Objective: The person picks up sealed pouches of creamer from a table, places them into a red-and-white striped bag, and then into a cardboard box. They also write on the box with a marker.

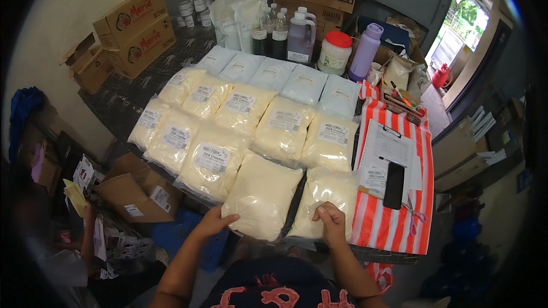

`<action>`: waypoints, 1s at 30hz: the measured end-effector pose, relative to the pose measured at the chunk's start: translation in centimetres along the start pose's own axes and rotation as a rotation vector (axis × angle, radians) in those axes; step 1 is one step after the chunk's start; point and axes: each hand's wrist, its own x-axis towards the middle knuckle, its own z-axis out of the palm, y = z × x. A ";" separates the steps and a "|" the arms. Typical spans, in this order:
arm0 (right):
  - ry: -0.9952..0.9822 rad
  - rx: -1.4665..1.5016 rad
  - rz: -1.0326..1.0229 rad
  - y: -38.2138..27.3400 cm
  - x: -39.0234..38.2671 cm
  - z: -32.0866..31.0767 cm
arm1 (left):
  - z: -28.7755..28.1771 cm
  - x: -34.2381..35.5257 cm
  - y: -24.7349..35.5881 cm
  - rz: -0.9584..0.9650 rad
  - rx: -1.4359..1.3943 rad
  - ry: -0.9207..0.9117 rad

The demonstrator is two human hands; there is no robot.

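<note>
My left hand grips the left edge of an unlabelled plastic bag of cream-coloured powder at the table's front. On its right lies a similar bag, with my right hand over it, fingers curled closed; what they hold, if anything, I cannot make out. Behind these, several labelled cream powder bags lie in rows, and several pale bags form the back row. A striped red-and-white sheet at the right bears a clipboard, a black phone and pink-handled scissors.
Bottles, a red-lidded jar and a purple tumbler stand behind the bags. Cardboard boxes sit at the back left. A co-worker's arm is at lower left beside an open box. An open doorway is at the right.
</note>
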 end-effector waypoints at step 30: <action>-0.264 -1.375 -0.310 -0.6 -7.8 -6.2 | 10.3 6.4 4.5 0.774 1.189 0.523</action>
